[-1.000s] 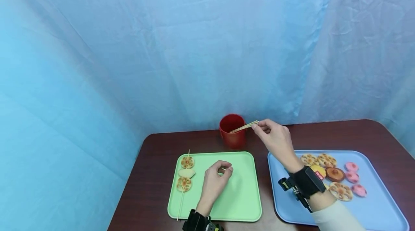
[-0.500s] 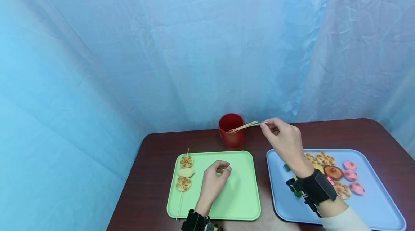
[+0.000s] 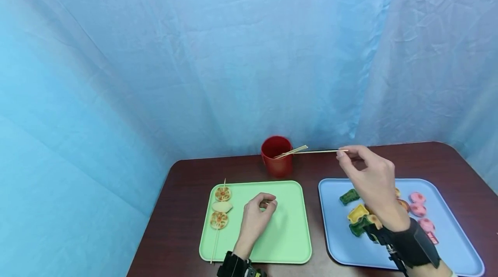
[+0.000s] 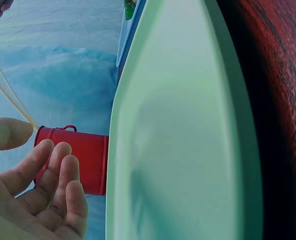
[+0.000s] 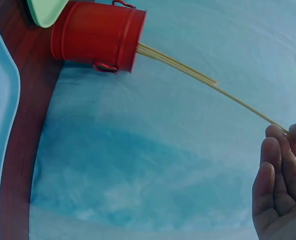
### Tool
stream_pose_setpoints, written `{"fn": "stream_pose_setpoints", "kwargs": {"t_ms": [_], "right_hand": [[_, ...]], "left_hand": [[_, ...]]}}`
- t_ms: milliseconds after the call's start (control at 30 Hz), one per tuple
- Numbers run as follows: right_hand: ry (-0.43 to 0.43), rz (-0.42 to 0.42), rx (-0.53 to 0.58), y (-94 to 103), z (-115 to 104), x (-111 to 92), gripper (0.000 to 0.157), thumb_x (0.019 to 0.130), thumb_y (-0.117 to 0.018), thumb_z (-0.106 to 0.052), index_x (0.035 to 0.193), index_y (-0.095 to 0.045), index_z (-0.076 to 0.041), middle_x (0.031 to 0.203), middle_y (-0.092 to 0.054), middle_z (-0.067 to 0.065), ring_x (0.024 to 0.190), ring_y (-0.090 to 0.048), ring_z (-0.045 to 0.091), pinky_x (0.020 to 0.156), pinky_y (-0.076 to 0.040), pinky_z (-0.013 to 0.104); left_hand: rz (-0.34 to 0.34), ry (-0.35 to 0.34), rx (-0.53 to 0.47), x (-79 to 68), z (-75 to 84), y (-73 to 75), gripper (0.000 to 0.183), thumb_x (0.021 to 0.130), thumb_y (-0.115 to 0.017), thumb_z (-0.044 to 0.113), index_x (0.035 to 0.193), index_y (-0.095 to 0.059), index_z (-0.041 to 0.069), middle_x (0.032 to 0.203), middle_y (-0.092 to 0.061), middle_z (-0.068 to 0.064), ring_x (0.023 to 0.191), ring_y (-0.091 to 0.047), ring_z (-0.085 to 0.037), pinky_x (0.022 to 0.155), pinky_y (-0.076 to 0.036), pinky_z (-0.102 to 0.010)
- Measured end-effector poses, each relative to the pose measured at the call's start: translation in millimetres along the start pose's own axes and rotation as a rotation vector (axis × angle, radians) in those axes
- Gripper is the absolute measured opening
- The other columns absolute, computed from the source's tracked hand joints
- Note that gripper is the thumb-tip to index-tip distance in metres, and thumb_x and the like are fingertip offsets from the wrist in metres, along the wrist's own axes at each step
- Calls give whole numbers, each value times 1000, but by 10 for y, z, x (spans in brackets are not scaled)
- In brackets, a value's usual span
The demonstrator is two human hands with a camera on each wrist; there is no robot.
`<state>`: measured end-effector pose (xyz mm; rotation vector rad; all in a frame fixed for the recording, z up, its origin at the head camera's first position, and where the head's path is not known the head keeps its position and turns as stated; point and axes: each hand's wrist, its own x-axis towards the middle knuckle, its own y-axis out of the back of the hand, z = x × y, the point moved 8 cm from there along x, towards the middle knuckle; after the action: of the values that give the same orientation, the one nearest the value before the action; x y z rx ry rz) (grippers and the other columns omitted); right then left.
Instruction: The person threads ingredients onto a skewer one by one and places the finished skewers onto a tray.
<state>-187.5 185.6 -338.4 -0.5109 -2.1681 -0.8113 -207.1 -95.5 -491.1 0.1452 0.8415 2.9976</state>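
Pinching a skewer (image 5: 242, 103) by its end are the right fingers (image 5: 290, 167); left fingers (image 4: 77, 202) curl loosely, empty.

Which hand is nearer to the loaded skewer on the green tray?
Left: the left hand is over the green tray, right of the loaded skewer; the right hand is farther right, pinching a stick.

lt tan skewer (image 3: 319, 152), end @ cup (image 3: 278, 166) mouth
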Motion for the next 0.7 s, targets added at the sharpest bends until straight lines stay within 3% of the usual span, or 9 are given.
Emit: {"fn": "stream_pose_setpoints", "kwargs": {"t_ms": [233,500,700], "right_hand": [[-71,69,58,309,51,-42,21,83,-71,-2,103,-73,-8,87,-71,-1,79,-58,-7,63,-40,9],[-192,158,139,627,177,-64,19,86,-66,1,105,-71,2,89,-71,-7,81,-63,-1,71,-45,9],[-207,243,167,836,228,-56,20,89,-60,2,107,-64,10,91,-70,-9,84,-65,0,74,-45,10]], "left_hand": [[2,-11,-18,11,34,27,22,91,-62,27,102,-73,11,86,-66,8,77,-60,-10,67,-47,-28],[-4,-17,-14,27,54,33,19,91,-63,26,101,-73,13,85,-66,8,76,-60,-8,66,-47,-27],[-11,-38,-14,39,91,38,20,92,-62,27,100,-74,13,86,-67,9,77,-60,-9,66,-47,-28]]}}
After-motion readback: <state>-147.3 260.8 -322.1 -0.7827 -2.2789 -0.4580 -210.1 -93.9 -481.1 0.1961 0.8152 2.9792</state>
